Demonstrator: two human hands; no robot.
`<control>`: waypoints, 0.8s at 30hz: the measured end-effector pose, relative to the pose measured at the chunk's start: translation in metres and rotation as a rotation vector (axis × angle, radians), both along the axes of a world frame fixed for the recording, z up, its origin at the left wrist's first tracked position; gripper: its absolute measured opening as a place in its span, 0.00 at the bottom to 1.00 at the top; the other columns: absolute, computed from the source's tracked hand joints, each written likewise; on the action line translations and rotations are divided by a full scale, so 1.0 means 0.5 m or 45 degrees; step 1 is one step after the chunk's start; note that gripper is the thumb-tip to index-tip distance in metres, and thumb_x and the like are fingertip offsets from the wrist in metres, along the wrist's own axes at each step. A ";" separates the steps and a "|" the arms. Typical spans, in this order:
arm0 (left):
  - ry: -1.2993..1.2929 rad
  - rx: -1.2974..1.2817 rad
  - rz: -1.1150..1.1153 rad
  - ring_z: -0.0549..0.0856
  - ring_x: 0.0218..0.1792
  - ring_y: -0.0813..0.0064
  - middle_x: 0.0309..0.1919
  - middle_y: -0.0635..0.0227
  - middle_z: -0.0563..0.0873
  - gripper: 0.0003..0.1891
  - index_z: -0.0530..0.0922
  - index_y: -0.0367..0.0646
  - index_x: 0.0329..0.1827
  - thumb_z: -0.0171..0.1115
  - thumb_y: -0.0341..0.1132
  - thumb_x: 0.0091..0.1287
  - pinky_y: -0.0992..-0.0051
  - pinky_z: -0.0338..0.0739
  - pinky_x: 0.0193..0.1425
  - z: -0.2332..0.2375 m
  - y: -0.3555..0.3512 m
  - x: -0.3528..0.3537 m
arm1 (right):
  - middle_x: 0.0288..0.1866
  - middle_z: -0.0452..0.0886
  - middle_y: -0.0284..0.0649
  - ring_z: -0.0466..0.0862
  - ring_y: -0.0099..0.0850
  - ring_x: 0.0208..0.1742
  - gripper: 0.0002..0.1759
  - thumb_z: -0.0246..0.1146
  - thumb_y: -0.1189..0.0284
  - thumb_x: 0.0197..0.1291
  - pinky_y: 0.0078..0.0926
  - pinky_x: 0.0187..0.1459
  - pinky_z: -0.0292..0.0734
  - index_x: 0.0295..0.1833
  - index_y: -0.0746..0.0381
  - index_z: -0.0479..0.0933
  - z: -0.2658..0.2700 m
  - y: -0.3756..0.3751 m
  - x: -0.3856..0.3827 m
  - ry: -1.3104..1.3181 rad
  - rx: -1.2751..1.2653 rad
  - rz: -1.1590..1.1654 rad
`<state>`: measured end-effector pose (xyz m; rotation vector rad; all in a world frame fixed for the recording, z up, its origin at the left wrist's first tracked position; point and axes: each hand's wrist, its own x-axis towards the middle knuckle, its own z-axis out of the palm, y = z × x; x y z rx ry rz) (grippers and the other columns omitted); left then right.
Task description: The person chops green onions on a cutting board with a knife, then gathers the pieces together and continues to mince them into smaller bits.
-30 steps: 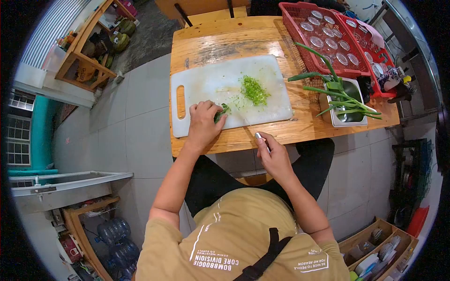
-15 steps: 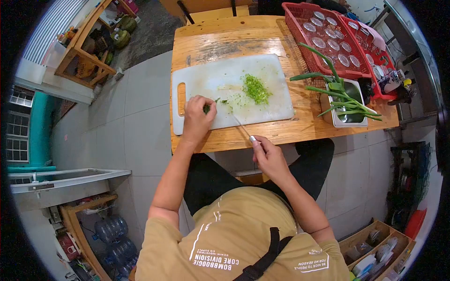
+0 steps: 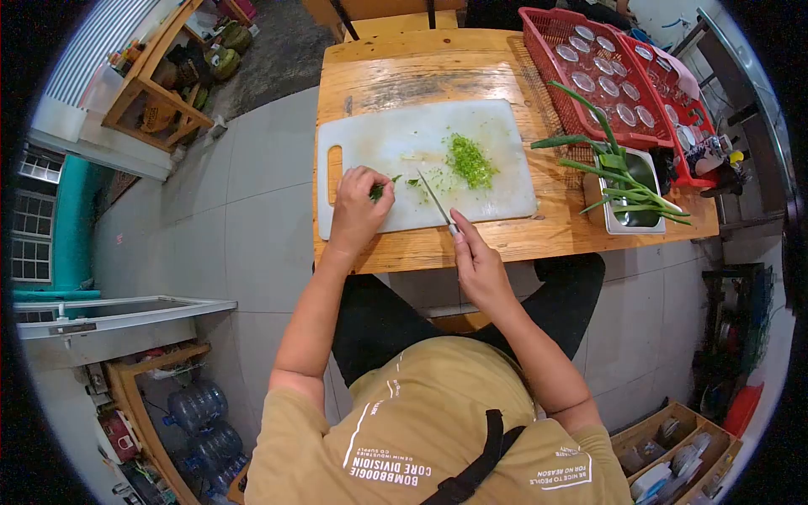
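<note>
Greens [image 3: 376, 192] seem part cut, pinched in the left hand [image 3: 358, 206] near the hole [image 3: 334, 172] in the white board [image 3: 421, 126], while the right hand [image 3: 484, 263] grips the knife [image 3: 434, 195] over the board's near edge, and another cut needs the blade closer.

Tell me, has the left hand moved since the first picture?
Yes: the left hand has shifted left, now nearer the handle slot in the white cutting board.
</note>
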<state>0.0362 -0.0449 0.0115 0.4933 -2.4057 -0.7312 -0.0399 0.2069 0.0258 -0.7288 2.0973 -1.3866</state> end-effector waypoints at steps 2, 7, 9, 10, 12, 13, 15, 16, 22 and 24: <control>0.003 -0.094 -0.026 0.85 0.47 0.57 0.39 0.62 0.86 0.05 0.86 0.40 0.39 0.74 0.32 0.69 0.59 0.77 0.58 -0.007 0.018 -0.010 | 0.38 0.88 0.54 0.88 0.36 0.38 0.24 0.54 0.60 0.90 0.38 0.48 0.84 0.83 0.55 0.75 0.008 0.001 -0.002 -0.044 0.008 -0.001; -0.032 -0.259 -0.082 0.85 0.51 0.57 0.43 0.62 0.86 0.07 0.87 0.42 0.43 0.76 0.33 0.69 0.58 0.76 0.60 -0.025 0.037 -0.034 | 0.39 0.88 0.52 0.86 0.32 0.39 0.25 0.54 0.61 0.90 0.34 0.49 0.82 0.84 0.54 0.74 -0.005 0.005 -0.004 -0.161 0.047 0.002; -0.042 -0.240 -0.094 0.85 0.51 0.56 0.43 0.62 0.86 0.07 0.87 0.42 0.44 0.76 0.33 0.70 0.58 0.76 0.60 -0.030 0.039 -0.035 | 0.40 0.88 0.51 0.85 0.31 0.38 0.25 0.54 0.61 0.90 0.34 0.48 0.82 0.84 0.54 0.74 -0.012 0.007 -0.005 -0.136 0.037 -0.011; -0.053 -0.223 -0.105 0.84 0.51 0.56 0.43 0.62 0.86 0.07 0.88 0.42 0.45 0.75 0.33 0.70 0.58 0.76 0.60 -0.033 0.040 -0.034 | 0.40 0.88 0.51 0.85 0.31 0.38 0.25 0.54 0.61 0.90 0.34 0.48 0.82 0.84 0.54 0.74 -0.012 0.009 -0.006 -0.138 0.038 -0.015; -0.056 -0.172 -0.108 0.85 0.51 0.56 0.44 0.62 0.86 0.08 0.88 0.42 0.47 0.75 0.33 0.70 0.58 0.76 0.61 -0.036 0.039 -0.033 | 0.49 0.91 0.55 0.91 0.35 0.47 0.25 0.54 0.61 0.90 0.35 0.55 0.84 0.84 0.55 0.74 0.000 0.010 -0.009 -0.181 0.058 -0.015; -0.057 -0.122 -0.106 0.85 0.52 0.56 0.44 0.61 0.87 0.08 0.88 0.42 0.48 0.75 0.33 0.70 0.58 0.76 0.62 -0.038 0.039 -0.033 | 0.49 0.91 0.55 0.91 0.35 0.47 0.25 0.54 0.61 0.90 0.35 0.55 0.84 0.84 0.55 0.74 -0.006 0.010 -0.009 -0.184 0.058 -0.016; -0.053 -0.075 -0.078 0.85 0.52 0.58 0.43 0.62 0.87 0.09 0.89 0.42 0.49 0.75 0.33 0.69 0.58 0.75 0.62 -0.040 0.043 -0.036 | 0.62 0.90 0.59 0.92 0.42 0.60 0.26 0.53 0.61 0.90 0.37 0.63 0.83 0.84 0.57 0.74 -0.021 0.007 -0.007 -0.116 -0.007 -0.027; -0.046 -0.029 -0.051 0.85 0.51 0.59 0.43 0.63 0.87 0.09 0.90 0.42 0.50 0.75 0.33 0.69 0.59 0.75 0.62 -0.041 0.044 -0.037 | 0.62 0.90 0.59 0.92 0.42 0.60 0.26 0.53 0.61 0.90 0.37 0.63 0.83 0.84 0.57 0.74 -0.024 0.008 -0.007 -0.117 -0.007 -0.025; -0.099 -0.080 -0.074 0.86 0.52 0.57 0.44 0.62 0.88 0.11 0.92 0.43 0.53 0.74 0.35 0.70 0.59 0.76 0.64 -0.036 0.042 -0.040 | 0.66 0.89 0.61 0.91 0.47 0.65 0.25 0.53 0.61 0.90 0.39 0.66 0.82 0.84 0.57 0.74 -0.011 0.004 -0.005 -0.129 0.021 -0.004; -0.115 -0.057 -0.051 0.85 0.52 0.57 0.43 0.63 0.88 0.10 0.92 0.43 0.51 0.74 0.35 0.70 0.59 0.76 0.64 -0.034 0.046 -0.044 | 0.58 0.91 0.60 0.93 0.43 0.53 0.25 0.53 0.62 0.90 0.37 0.59 0.84 0.84 0.57 0.74 -0.007 0.005 -0.005 -0.101 0.043 0.006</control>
